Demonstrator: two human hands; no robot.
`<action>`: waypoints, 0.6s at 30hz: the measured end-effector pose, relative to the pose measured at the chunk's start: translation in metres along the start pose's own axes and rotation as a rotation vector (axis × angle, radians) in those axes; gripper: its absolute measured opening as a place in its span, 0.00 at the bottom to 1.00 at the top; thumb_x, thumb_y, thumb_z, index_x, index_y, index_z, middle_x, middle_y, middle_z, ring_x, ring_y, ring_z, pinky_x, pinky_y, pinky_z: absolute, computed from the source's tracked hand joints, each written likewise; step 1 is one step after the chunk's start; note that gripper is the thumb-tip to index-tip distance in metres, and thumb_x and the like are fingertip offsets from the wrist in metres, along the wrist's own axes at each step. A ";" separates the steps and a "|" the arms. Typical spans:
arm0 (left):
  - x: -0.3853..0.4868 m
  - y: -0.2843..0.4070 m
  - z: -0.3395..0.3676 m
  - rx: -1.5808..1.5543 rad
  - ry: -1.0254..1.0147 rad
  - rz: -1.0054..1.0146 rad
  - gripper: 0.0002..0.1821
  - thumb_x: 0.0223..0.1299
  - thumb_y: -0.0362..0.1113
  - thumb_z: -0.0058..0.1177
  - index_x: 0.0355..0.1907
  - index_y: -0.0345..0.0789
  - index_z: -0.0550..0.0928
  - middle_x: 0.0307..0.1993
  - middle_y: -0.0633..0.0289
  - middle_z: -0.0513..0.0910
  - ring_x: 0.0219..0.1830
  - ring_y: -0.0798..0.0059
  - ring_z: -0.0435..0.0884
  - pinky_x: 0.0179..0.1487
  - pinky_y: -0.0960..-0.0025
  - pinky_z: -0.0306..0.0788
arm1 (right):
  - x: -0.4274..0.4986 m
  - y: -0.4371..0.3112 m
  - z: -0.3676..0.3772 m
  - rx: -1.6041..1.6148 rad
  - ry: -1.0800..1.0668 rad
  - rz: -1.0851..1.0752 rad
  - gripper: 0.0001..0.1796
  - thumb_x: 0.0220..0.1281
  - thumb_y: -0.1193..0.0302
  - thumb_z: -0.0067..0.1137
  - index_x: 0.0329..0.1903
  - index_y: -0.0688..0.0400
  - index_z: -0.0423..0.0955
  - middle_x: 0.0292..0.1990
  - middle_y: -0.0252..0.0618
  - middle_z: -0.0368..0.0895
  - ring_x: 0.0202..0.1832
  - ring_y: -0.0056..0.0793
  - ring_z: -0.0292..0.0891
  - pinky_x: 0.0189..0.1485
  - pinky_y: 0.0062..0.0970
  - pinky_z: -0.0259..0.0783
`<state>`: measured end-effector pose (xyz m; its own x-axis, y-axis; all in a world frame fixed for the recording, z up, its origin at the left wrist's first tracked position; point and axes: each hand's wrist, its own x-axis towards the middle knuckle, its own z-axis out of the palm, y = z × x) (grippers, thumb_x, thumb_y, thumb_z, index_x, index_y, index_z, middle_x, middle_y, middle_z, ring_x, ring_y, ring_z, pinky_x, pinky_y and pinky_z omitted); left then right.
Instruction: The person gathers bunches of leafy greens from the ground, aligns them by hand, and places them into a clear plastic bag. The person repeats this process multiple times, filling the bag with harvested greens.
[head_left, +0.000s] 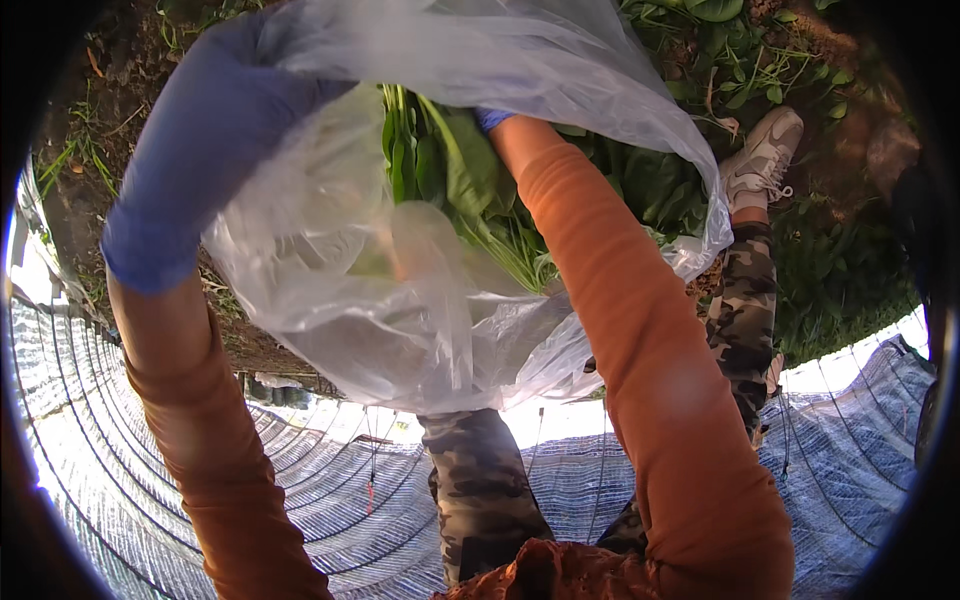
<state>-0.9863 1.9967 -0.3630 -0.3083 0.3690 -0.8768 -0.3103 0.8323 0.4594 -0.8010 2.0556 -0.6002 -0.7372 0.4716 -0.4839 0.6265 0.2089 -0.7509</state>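
A large clear plastic bag lies spread before me with its mouth wide. Inside it are bunches of long-stemmed leafy greens, stems and leaves lying together. My left hand, in a blue glove, is at the upper left rim of the bag; its fingers are blurred and partly behind the plastic. My right hand, also blue-gloved, reaches inside among the greens. Only a bit of that glove shows at the wrist, and the film covers the rest, so its fingers are hidden.
Low green plants grow in brown soil at the upper right, near my shoe. My legs in camouflage trousers are below and right of the bag. Ribbed, translucent netting curves along the lower edge of the view.
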 end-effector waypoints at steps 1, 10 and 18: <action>0.012 0.000 -0.008 0.069 0.008 -0.097 0.24 0.59 0.26 0.59 0.60 0.29 0.75 0.50 0.60 0.82 0.47 0.79 0.80 0.54 0.77 0.74 | 0.002 -0.002 -0.001 -0.001 0.001 -0.010 0.21 0.63 0.57 0.56 0.54 0.56 0.75 0.49 0.48 0.80 0.51 0.47 0.75 0.56 0.42 0.69; 0.068 -0.039 -0.037 0.226 -0.111 0.320 0.27 0.59 0.30 0.62 0.62 0.33 0.75 0.48 0.64 0.84 0.46 0.83 0.79 0.55 0.77 0.73 | -0.062 -0.091 -0.121 -0.319 -0.101 -0.381 0.17 0.62 0.68 0.58 0.53 0.59 0.75 0.51 0.52 0.78 0.55 0.51 0.73 0.59 0.44 0.67; 0.085 -0.024 -0.050 0.332 -0.378 -0.084 0.24 0.56 0.37 0.65 0.54 0.28 0.79 0.43 0.62 0.84 0.43 0.81 0.80 0.54 0.77 0.74 | 0.001 -0.077 -0.181 -0.166 -0.170 -0.315 0.17 0.61 0.64 0.65 0.50 0.57 0.78 0.49 0.43 0.82 0.47 0.32 0.79 0.52 0.33 0.73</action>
<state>-1.0501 1.9877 -0.4414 0.0717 0.3682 -0.9270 0.0012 0.9294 0.3692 -0.8046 2.1948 -0.4617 -0.9225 0.2170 -0.3194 0.3853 0.4627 -0.7984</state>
